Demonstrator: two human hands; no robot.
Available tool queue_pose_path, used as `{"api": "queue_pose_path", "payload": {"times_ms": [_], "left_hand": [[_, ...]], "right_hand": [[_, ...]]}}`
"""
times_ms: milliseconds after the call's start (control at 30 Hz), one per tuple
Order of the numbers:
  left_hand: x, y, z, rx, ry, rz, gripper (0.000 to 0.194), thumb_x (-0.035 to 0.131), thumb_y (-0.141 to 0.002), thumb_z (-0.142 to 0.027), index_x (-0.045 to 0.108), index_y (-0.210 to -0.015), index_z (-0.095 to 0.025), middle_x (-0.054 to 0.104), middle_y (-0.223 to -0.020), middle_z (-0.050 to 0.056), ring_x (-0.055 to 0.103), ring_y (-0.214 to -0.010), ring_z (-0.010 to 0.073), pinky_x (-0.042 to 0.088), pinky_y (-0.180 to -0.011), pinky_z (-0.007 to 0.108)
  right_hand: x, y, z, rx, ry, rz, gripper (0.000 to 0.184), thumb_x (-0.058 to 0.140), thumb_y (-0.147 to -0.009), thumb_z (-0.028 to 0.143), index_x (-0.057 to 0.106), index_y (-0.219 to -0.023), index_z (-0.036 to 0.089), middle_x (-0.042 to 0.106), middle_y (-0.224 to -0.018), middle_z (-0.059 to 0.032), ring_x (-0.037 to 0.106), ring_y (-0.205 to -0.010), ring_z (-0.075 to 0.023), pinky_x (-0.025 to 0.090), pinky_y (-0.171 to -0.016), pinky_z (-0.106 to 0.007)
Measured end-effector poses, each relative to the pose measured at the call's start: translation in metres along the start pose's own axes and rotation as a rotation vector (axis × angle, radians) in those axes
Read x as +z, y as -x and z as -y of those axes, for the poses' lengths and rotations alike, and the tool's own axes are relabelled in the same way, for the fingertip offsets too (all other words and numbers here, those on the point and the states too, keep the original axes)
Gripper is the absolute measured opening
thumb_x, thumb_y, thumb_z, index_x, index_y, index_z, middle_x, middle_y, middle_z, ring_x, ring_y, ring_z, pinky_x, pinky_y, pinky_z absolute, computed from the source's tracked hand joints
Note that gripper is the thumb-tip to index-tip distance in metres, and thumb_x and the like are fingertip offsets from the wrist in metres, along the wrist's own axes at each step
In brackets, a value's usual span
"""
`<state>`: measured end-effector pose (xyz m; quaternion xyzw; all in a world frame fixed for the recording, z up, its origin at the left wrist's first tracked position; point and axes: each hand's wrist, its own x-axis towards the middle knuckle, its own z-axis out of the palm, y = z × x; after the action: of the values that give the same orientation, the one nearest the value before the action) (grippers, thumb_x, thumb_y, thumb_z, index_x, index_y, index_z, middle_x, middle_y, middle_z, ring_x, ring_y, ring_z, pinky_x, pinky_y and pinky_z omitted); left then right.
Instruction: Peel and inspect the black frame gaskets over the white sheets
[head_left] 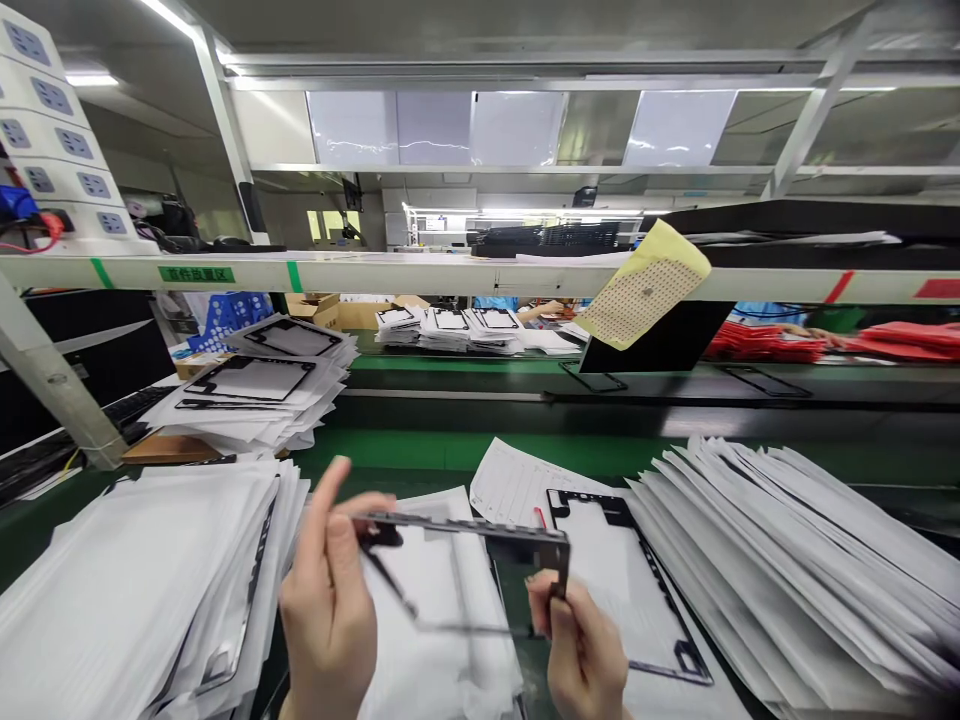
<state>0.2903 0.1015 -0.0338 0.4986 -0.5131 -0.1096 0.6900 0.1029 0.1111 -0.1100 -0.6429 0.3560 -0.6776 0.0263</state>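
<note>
A thin black rectangular frame (480, 530) is held in the air between both hands, low in the middle of the view. My left hand (330, 600) pinches its left end with thumb and fingers, the forefinger raised. My right hand (581, 640) grips its right corner from below. Under the hands lies a white sheet (442, 640). Just to the right, another black frame on white backing (626, 590) lies flat on the green bench.
Tall stacks of white sheets stand at left (135, 580) and fan out at right (795, 560). More stacked framed sheets (255, 390) sit behind on the left. A yellow perforated sheet (645, 285) hangs from the shelf rail (450, 272). Other people's arms show beyond the belt.
</note>
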Motion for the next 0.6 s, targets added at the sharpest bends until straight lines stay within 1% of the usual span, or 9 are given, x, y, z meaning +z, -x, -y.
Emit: {"api": "queue_pose_path", "payload": {"times_ms": [67, 100, 133, 167, 233, 300, 367, 500, 600], "left_hand": [[-0.002, -0.004, 0.005, 0.365, -0.166, 0.000, 0.062, 0.058, -0.099, -0.018, 0.045, -0.159, -0.027, 0.062, -0.140, 0.009, 0.061, -0.128, 0.0223, 0.046, -0.110, 0.031], [-0.003, -0.004, 0.004, 0.511, -0.198, 0.041, 0.068, 0.058, -0.095, -0.011, 0.046, -0.159, -0.028, 0.056, -0.148, 0.008, 0.054, -0.137, 0.0246, 0.042, -0.117, 0.034], [-0.004, -0.003, 0.000, 0.603, -0.196, 0.104, 0.066, 0.057, -0.092, -0.008, 0.051, -0.155, -0.029, 0.059, -0.143, 0.007, 0.055, -0.136, 0.0244, 0.042, -0.116, 0.035], [-0.005, -0.001, -0.005, 0.647, -0.166, 0.177, 0.060, 0.055, -0.092, -0.007, 0.058, -0.147, -0.028, 0.067, -0.128, 0.006, 0.063, -0.124, 0.0223, 0.049, -0.108, 0.032], [-0.007, 0.002, -0.015, 0.668, -0.084, 0.251, 0.039, 0.049, -0.095, -0.014, 0.065, -0.129, -0.025, 0.071, -0.089, 0.002, 0.071, -0.081, 0.0161, 0.055, -0.075, 0.024], [-0.009, 0.006, -0.024, 0.685, -0.083, 0.201, 0.022, 0.046, -0.100, -0.024, 0.065, -0.111, -0.022, 0.063, -0.067, -0.002, 0.061, -0.053, 0.0127, 0.045, -0.051, 0.023], [-0.009, 0.009, -0.030, 0.711, -0.144, 0.126, 0.023, 0.044, -0.104, -0.032, 0.064, -0.101, -0.022, 0.061, -0.061, -0.003, 0.058, -0.047, 0.0130, 0.041, -0.046, 0.024], [-0.003, 0.018, -0.038, 0.641, -0.266, -0.011, 0.031, 0.040, -0.107, -0.043, 0.062, -0.095, -0.026, 0.058, -0.057, -0.003, 0.058, -0.046, 0.0163, 0.039, -0.045, 0.028], [-0.004, 0.022, -0.034, 0.592, -0.234, -0.034, 0.041, 0.039, -0.105, -0.059, 0.060, -0.089, -0.028, 0.057, -0.055, -0.003, 0.057, -0.047, 0.0181, 0.040, -0.046, 0.029]], "right_hand": [[-0.013, -0.017, -0.002, -0.252, 0.116, 0.107, 0.038, 0.038, -0.090, -0.004, 0.055, -0.117, 0.018, 0.054, -0.075, -0.0009, 0.046, -0.057, -0.0074, 0.038, -0.052, -0.019], [-0.018, -0.026, 0.000, -0.324, 0.165, 0.156, 0.038, 0.038, -0.088, -0.005, 0.054, -0.115, 0.016, 0.055, -0.076, -0.0020, 0.045, -0.058, -0.0079, 0.037, -0.051, -0.019], [-0.022, -0.033, 0.003, -0.371, 0.200, 0.205, 0.037, 0.038, -0.086, -0.005, 0.053, -0.113, 0.015, 0.053, -0.074, -0.0020, 0.044, -0.057, -0.0082, 0.036, -0.051, -0.020], [-0.025, -0.039, 0.008, -0.400, 0.230, 0.238, 0.036, 0.038, -0.085, -0.005, 0.052, -0.111, 0.014, 0.052, -0.072, -0.0019, 0.044, -0.057, -0.0087, 0.034, -0.050, -0.021], [-0.028, -0.045, 0.017, -0.442, 0.267, 0.270, 0.036, 0.037, -0.082, -0.006, 0.052, -0.108, 0.013, 0.050, -0.069, -0.0017, 0.044, -0.057, -0.0098, 0.033, -0.049, -0.022], [-0.029, -0.043, 0.023, -0.471, 0.278, 0.253, 0.036, 0.035, -0.080, -0.006, 0.054, -0.106, 0.012, 0.053, -0.071, -0.0029, 0.044, -0.057, -0.0105, 0.033, -0.050, -0.024], [-0.029, -0.038, 0.024, -0.470, 0.254, 0.231, 0.036, 0.034, -0.082, -0.005, 0.055, -0.105, 0.011, 0.053, -0.072, -0.0036, 0.044, -0.057, -0.0109, 0.031, -0.050, -0.025], [-0.029, -0.031, 0.024, -0.452, 0.223, 0.219, 0.034, 0.033, -0.085, -0.002, 0.056, -0.105, 0.011, 0.055, -0.072, -0.0043, 0.047, -0.058, -0.0113, 0.034, -0.051, -0.026], [-0.030, -0.040, 0.029, -0.456, 0.257, 0.279, 0.029, 0.032, -0.092, 0.001, 0.055, -0.106, 0.013, 0.058, -0.072, -0.0040, 0.052, -0.058, -0.0111, 0.038, -0.051, -0.025]]}}
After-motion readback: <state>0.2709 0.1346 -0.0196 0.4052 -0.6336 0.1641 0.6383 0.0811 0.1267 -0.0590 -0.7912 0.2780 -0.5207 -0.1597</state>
